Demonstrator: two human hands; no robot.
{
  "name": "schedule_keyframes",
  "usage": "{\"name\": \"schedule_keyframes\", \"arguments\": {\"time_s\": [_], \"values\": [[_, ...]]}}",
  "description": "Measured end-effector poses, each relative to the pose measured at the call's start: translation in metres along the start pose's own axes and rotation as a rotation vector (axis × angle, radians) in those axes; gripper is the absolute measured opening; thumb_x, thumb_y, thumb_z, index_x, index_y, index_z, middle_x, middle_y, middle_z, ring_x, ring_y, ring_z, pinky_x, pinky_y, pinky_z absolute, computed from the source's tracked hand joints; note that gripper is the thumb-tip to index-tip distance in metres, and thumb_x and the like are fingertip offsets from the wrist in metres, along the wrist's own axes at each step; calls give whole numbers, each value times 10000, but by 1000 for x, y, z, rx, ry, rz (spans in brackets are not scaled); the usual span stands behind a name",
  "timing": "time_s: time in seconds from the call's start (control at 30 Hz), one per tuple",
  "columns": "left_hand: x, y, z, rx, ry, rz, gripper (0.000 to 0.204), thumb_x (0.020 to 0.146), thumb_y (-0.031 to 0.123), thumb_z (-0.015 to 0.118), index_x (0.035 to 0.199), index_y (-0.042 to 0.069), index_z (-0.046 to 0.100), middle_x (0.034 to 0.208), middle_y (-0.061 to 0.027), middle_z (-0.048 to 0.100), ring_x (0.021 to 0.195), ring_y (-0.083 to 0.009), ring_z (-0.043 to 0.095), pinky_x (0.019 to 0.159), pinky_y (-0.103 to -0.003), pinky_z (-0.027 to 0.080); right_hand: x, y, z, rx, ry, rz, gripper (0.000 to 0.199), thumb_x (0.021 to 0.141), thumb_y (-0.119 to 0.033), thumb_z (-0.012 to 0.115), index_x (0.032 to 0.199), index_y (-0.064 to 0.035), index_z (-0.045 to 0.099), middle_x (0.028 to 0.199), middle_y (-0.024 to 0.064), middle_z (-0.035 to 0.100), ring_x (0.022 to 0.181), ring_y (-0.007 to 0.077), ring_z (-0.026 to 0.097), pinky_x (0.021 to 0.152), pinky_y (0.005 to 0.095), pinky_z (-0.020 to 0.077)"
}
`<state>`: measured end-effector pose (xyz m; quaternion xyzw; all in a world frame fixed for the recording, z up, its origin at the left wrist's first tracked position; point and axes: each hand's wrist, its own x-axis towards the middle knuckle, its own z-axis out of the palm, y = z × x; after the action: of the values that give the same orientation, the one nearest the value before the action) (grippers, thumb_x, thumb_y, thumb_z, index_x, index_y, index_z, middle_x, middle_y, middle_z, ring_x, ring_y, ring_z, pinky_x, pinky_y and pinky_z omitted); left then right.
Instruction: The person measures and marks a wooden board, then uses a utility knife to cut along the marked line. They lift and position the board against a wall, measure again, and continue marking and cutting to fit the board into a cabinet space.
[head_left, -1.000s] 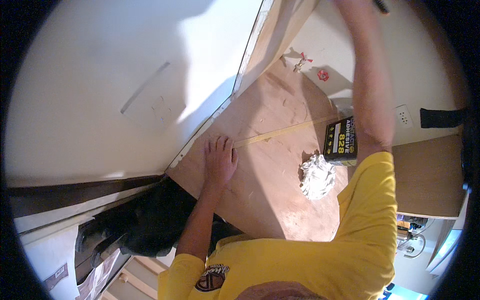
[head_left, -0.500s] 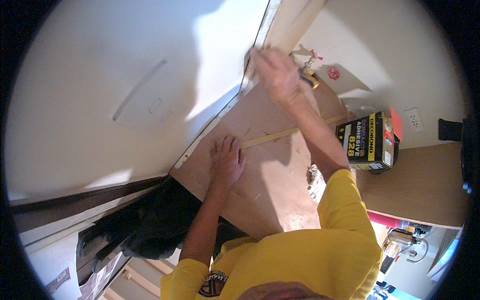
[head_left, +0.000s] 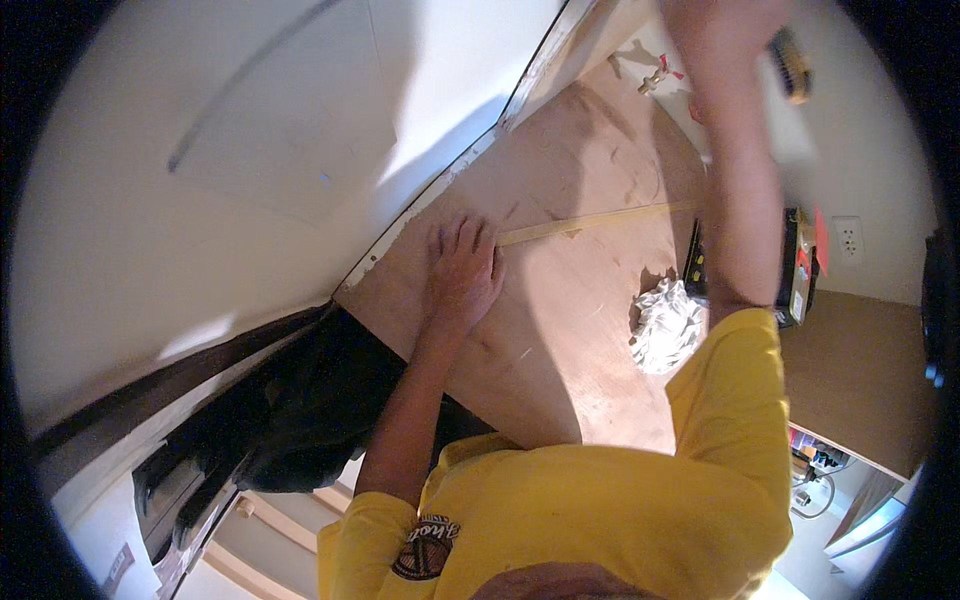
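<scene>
Wooden board (head_left: 540, 335), reddish brown and broad, in the middle of the scene, bordered on its left by a pale strip (head_left: 368, 258) and a large white panel (head_left: 290, 130). The left hand (head_left: 466, 272) rests on the left part of the board, palm down, its 4 fingers extended toward the far side and slightly spread. A narrow tan strip (head_left: 595, 217) crosses the board from beside this hand toward the right; whether its left end runs under the hand cannot be told. The right hand (head_left: 725, 30) is at the far right, blurred and cut off by the upper rim of the view. A brush (head_left: 793, 68) with a dark back and tan bristles appears against the right side of that hand; the fingers are hidden, so their closure on it cannot be told. A crumpled white cloth (head_left: 668, 325) lies on the right part of the board, near the right forearm (head_left: 743, 210). Behind that forearm, and partly covered by it, stands a black box (head_left: 796, 240). A small tap (head_left: 655, 78) with a red handle is fitted beyond the far right edge of the board, and 1 wall socket (head_left: 848, 238) lies farther right. A yellow shirt (head_left: 610, 500) fills the near foreground.
</scene>
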<state>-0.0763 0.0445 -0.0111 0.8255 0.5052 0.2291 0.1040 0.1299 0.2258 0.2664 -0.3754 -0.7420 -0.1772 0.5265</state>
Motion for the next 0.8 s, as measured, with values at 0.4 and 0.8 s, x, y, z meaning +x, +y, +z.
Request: {"name": "schedule_keyframes", "arguments": {"time_s": [0.4, 0.8], "values": [[2, 0, 2, -2, -50, -6, 382, 930, 265, 636, 1236, 37, 628, 1341, -150, 579, 1320, -363, 483, 1145, -594, 329, -224, 18, 55, -260, -513, -203, 398, 795, -94, 647, 1191, -100, 685, 1020, 76, 625, 917, 263, 654, 765, 374, 577], [1, 2, 3, 8, 7, 26, 335, 918, 232, 638, 1192, 39, 630, 1308, -170, 590, 1321, -375, 482, 1145, -589, 323, 141, -1, -62, -236, 265, -530, 137, 903, -118, 688, 931, 9, 729, 870, 186, 691, 767, 287, 693, 640, 396, 563]]}}
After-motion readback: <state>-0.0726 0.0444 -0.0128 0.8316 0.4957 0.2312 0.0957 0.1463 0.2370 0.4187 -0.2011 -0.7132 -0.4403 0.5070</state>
